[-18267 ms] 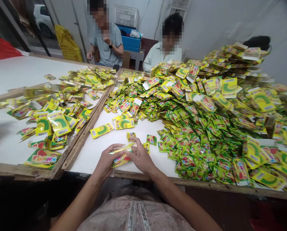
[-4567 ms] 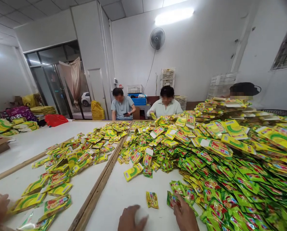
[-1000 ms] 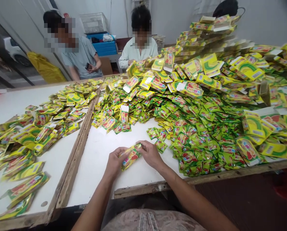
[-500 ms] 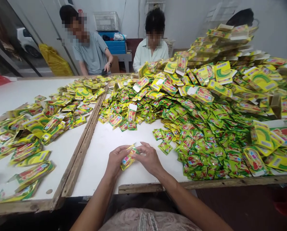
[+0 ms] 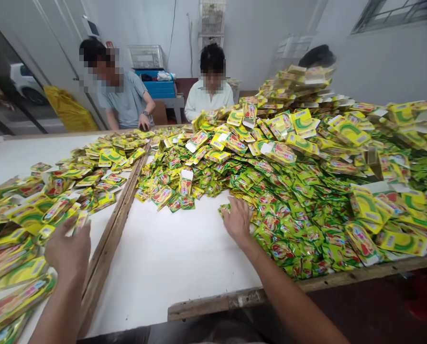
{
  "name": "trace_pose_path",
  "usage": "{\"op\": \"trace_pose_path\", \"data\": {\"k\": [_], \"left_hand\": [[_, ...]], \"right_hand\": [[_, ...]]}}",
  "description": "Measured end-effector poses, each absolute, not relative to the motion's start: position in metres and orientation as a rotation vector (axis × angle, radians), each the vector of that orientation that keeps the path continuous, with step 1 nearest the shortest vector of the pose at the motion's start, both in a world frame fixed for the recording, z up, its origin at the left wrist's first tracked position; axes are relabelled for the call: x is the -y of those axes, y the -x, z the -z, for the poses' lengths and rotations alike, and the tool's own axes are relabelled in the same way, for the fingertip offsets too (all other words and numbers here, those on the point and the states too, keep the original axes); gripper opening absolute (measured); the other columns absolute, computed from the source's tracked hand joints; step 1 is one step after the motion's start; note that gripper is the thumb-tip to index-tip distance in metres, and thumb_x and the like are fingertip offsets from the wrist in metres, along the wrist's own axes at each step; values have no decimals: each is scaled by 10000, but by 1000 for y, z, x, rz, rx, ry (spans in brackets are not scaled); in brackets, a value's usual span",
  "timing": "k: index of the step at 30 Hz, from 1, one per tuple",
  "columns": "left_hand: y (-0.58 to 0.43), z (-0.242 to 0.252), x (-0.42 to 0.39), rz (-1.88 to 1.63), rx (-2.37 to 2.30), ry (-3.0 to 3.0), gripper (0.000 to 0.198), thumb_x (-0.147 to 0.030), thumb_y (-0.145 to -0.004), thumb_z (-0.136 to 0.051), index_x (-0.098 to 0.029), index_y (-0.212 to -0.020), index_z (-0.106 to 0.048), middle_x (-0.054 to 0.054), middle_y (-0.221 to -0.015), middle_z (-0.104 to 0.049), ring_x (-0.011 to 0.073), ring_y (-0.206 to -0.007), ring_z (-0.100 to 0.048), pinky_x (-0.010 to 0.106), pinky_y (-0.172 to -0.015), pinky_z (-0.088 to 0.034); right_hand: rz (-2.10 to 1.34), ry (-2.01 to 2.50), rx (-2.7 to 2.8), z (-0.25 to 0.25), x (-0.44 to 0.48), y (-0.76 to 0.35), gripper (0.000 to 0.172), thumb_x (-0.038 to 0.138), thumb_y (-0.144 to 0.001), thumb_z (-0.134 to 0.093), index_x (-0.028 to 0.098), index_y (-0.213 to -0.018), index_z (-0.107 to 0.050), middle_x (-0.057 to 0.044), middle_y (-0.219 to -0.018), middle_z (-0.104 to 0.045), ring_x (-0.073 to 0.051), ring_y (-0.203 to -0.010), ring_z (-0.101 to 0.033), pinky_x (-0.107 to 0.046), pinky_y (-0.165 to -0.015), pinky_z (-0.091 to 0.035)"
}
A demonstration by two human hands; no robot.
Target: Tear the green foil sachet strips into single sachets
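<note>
Over the left heap, my left hand (image 5: 68, 246) is slightly blurred, with a small yellow-and-green printed box (image 5: 80, 222) between its thumb and fingers. Flat printed boxes (image 5: 23, 258) lie beneath and beside that hand. My right hand (image 5: 237, 220) reaches to the near-left edge of a large mound of green sachets (image 5: 288, 224). Its fingers are apart and touch a few loose sachets (image 5: 224, 209) there; the fingertips are partly hidden.
A wooden strip (image 5: 116, 224) divides the white tabletop (image 5: 156, 263). Open-flapped yellow boxes (image 5: 306, 122) are piled high at the back right. Two people sit across the table, and a third head shows behind the pile. A wooden edge (image 5: 213, 306) runs along the front.
My hands have parted from the box they held together. The left went left with a box to the left heap, the right moved up and right to the sachets. The view shifted.
</note>
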State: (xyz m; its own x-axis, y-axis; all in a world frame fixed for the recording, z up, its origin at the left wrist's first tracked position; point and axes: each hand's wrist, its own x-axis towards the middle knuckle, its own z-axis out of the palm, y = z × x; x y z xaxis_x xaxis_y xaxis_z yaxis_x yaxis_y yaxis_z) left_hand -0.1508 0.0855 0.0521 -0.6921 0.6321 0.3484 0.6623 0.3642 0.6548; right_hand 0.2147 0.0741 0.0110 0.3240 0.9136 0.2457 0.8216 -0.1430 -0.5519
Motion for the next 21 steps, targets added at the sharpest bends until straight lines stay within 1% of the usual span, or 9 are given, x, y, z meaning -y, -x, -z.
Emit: {"op": "trace_pose_path", "data": {"k": [2, 4, 6, 8, 11, 13, 16, 18, 21], "left_hand": [[142, -57, -95, 1091, 2526, 1320, 363, -328, -679, -658, -193, -1015, -637, 44, -1020, -701, 274, -867, -631, 418, -776, -492], [109, -55, -103, 1063, 2509, 1611, 367, -349, -710, -619, -167, -1028, -634, 76, -1019, -693, 251, -810, -637, 359, -733, -488], [64, -48, -113, 1043, 2439, 1982, 262, -345, -776, -532, -172, -928, -658, 74, -890, -706, 232, -787, -640, 305, -695, -465], [19, -38, -125, 952, 2316, 2275, 227, -294, -809, -469, -180, -824, -665, 79, -851, -703, 227, -798, -635, 294, -714, -440], [-39, -22, -147, 787, 2159, 2529, 227, -247, -805, -459, -155, -807, -667, 131, -869, -688, 273, -892, -609, 330, -773, -416], [-68, -13, -162, 776, 2152, 2559, 221, -238, -761, -527, -114, -882, -664, 181, -918, -673, 317, -967, -578, 364, -820, -400], [-92, 0, -182, 831, 2213, 2554, 330, -144, -683, -585, -67, -999, -640, 227, -982, -652, 356, -1050, -534, 404, -879, -372], [-95, 5, -191, 881, 2285, 2549, 332, -77, -678, -546, -72, -993, -650, 222, -949, -661, 357, -1043, -543, 424, -880, -373], [-83, 6, -195, 1000, 2383, 2568, 305, -59, -694, -507, -128, -929, -687, 176, -913, -681, 333, -1003, -573, 427, -869, -391]], "right_hand": [[-200, 2099, 1573, 0, -83, -222, 440, 120, -771, -554, 153, -1207, -511, -188, -1131, -565, -345, -1133, -424, -486, -908, -317], [-282, 2067, 1663, 11, -86, -219, 441, 94, -772, -530, 162, -1207, -504, -167, -1080, -583, -300, -1061, -487, -416, -868, -365], [-392, 1949, 1724, 19, -84, -212, 434, 103, -783, -507, 173, -1210, -482, -137, -1096, -586, -258, -1023, -526, -362, -839, -401], [-479, 1841, 1738, 24, -81, -207, 454, 131, -783, -510, 168, -1230, -442, -123, -1145, -577, -244, -1045, -530, -352, -856, -416], [-509, 1784, 1763, 25, -77, -207, 473, 160, -767, -535, 139, -1227, -430, -139, -1158, -571, -260, -1095, -508, -371, -913, -405], [-515, 1786, 1782, 25, -75, -211, 476, 146, -756, -535, 143, -1222, -435, -141, -1135, -578, -267, -1096, -510, -371, -918, -405], [-550, 1791, 1767, 24, -74, -216, 501, 133, -759, -508, 174, -1248, -409, -129, -1141, -571, -254, -1090, -525, -354, -898, -414], [-575, 1781, 1761, 23, -72, -218, 550, 129, -743, -508, 171, -1276, -381, -129, -1165, -552, -248, -1112, -510, -348, -910, -402], [-656, 1780, 1761, 20, -71, -219, 646, 75, -690, -506, 176, -1310, -353, -125, -1170, -553, -241, -1111, -505, -337, -891, -397]]}}
